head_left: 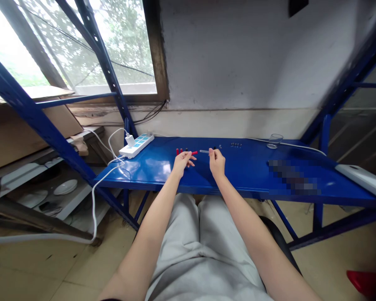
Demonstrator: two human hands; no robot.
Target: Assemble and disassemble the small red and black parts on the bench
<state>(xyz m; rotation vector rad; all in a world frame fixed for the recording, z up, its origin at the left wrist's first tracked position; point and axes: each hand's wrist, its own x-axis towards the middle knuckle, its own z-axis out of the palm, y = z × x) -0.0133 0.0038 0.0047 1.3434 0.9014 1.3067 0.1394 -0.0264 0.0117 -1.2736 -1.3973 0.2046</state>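
My left hand pinches a small red cylinder between thumb and forefinger, its end pointing right. Facing it across a small gap is a slim clear tube, gripped at its right end by the fingertips of my right hand. Both hands are just above the blue tabletop. Two more red pieces stand behind my left hand, with a small dark piece beside them. Another black piece shows behind my right fingers, partly hidden.
Several tiny metallic parts lie in a row farther back. A clear glass stands at the back right, near a blurred dark object and a white device. On the left lies a white power strip with cables.
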